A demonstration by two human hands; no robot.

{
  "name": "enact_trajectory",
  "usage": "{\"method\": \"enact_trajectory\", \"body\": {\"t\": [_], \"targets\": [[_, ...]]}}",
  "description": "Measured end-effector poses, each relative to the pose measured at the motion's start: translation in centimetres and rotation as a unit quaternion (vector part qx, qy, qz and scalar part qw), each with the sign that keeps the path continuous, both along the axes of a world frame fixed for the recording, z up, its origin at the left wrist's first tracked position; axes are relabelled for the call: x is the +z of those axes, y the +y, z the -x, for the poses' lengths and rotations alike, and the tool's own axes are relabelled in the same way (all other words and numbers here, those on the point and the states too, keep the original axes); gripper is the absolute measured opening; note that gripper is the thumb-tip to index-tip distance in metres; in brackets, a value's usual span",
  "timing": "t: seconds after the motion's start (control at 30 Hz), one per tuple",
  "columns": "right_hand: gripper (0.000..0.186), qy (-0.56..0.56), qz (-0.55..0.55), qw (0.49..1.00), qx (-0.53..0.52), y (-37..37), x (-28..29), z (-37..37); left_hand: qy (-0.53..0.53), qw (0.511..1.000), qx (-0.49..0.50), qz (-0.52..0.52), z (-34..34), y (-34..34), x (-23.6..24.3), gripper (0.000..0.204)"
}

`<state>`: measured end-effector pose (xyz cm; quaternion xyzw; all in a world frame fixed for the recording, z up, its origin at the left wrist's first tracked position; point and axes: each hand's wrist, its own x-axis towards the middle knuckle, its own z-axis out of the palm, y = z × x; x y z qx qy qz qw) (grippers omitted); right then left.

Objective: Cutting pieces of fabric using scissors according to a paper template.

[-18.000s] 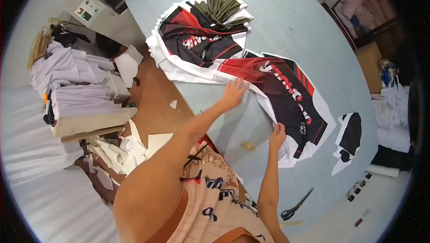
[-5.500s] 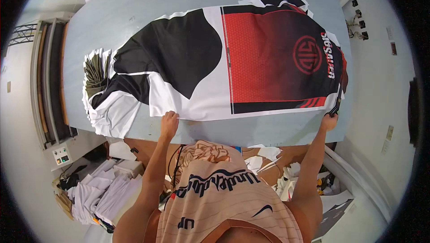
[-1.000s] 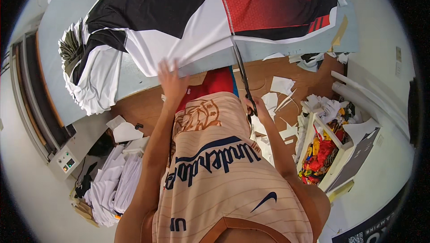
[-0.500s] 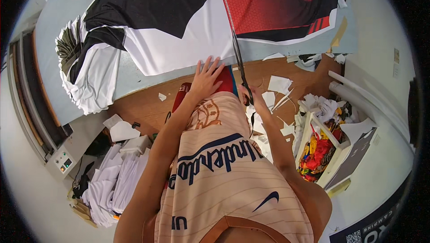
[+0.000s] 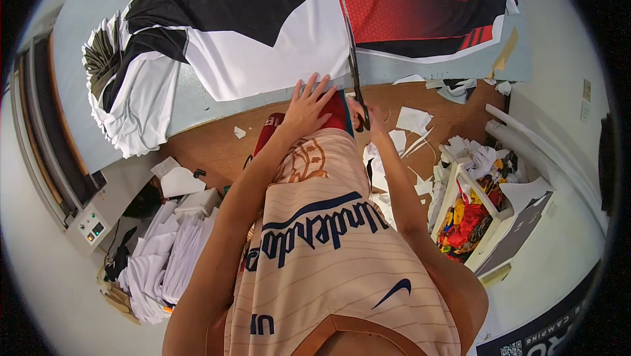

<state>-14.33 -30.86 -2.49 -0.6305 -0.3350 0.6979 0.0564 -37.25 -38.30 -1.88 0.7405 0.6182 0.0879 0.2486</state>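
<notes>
My right hand (image 5: 372,119) grips a pair of long dark scissors (image 5: 355,77) by the handles, just off the table's near edge. The blades point away from me, along the line between the white cloth with a black printed shape (image 5: 256,70) and the red and black printed cloth (image 5: 407,11). Whether the blades are parted is hard to make out. My left hand (image 5: 306,110) is open, fingers spread, its fingertips at the near edge of the white cloth and the table. Gathered white and dark fabric (image 5: 135,103) hangs over the table's edge on the left.
The pale blue-grey table (image 5: 217,108) spans the far side. Paper scraps (image 5: 413,121) litter the brown floor. A bin of colourful cloth (image 5: 465,221) stands at right, stacked white material (image 5: 158,257) at left. A machine with a control panel (image 5: 93,231) is at far left.
The scissors and my right hand have moved away from me, further along the line between the two prints. My left hand has shifted slightly forward. The view has shifted a little.
</notes>
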Motion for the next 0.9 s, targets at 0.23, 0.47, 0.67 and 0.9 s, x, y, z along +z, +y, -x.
{"method": "enact_trajectory", "body": {"t": [0.23, 0.47, 0.67, 0.9], "targets": [[0.059, 0.019, -0.028, 0.999, -0.024, 0.2, 1.3, 0.9, -0.005, 1.000, -0.001, 0.001, 0.1, -0.1, 0.0, 0.082], [0.052, 0.018, -0.043, 0.998, -0.033, -0.4, 1.7, 0.7, 0.000, 1.000, 0.003, -0.012, 0.3, -0.2, -0.1, 0.082], [0.053, -0.025, -0.042, 0.999, 0.000, 0.4, 1.5, 0.6, 0.006, 1.000, -0.004, -0.010, 0.5, 0.1, 0.3, 0.081], [0.054, 0.025, -0.015, 0.999, 0.015, 4.6, 1.8, 3.3, 0.024, 0.999, -0.014, 0.023, 0.9, 0.3, 0.7, 0.081]]}}
